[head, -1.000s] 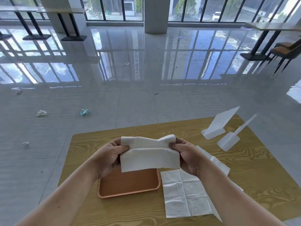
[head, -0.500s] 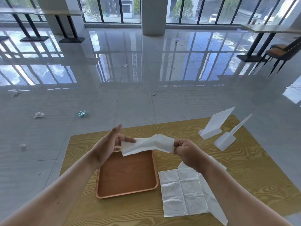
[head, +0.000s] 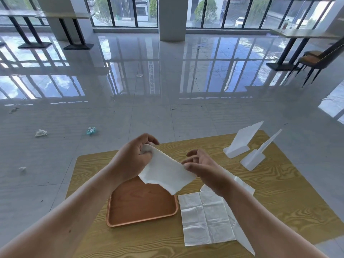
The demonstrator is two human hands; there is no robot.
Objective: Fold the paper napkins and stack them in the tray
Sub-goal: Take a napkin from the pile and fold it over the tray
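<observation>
Item: paper napkin (head: 165, 171), white, partly folded, held in the air above the far edge of the tray (head: 119, 220). Handling, by judgement: very light, limp, easily creased or torn; it droops wherever unsupported, so it is best taken at corners or along a folded edge, with a light pinch. Left hand (head: 130, 161): closed around the upper left end of the napkin, thumb and fingers gripping it. Right hand (head: 202, 166): thumb and forefinger pinching the right edge, the other fingers loosely curled and apart. The napkin spans between the 2 hands, its lower corner hanging free toward the tray without touching it. Tray: brown, bare inside, on the wooden table (head: 279, 192). Stock: 1 unfolded napkin (head: 204, 220) flat on the table just beside the tray's right edge, with more white sheets partly under it and under the right forearm.
</observation>
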